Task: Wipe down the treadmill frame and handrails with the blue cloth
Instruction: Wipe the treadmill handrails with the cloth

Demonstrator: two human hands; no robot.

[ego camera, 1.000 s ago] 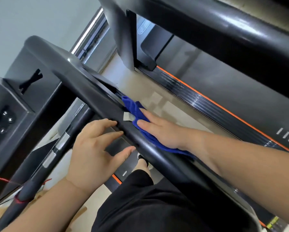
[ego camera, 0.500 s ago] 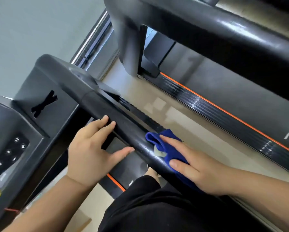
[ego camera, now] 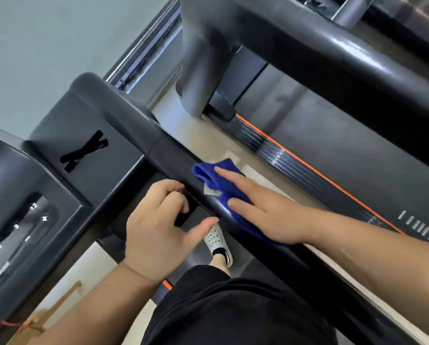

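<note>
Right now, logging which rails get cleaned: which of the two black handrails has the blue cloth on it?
The nearer handrail, running from the console toward the person. The right hand presses the blue cloth on it; the farther handrail is bare.

Blue cloth (ego camera: pixel 223 185) under right hand (ego camera: pixel 265 215)

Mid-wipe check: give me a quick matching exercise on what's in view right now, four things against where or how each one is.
Things:
1. blue cloth
2. left hand
3. white shoe
4. orange stripe

States:
A. runs along the edge of the neighbouring treadmill's deck
B. pressed flat on the handrail under the right hand
C. seen below the handrail, on the belt
D. beside the handrail on the console side, fingers curled, holding no cloth

Pairs: 1-B, 2-D, 3-C, 4-A
</note>
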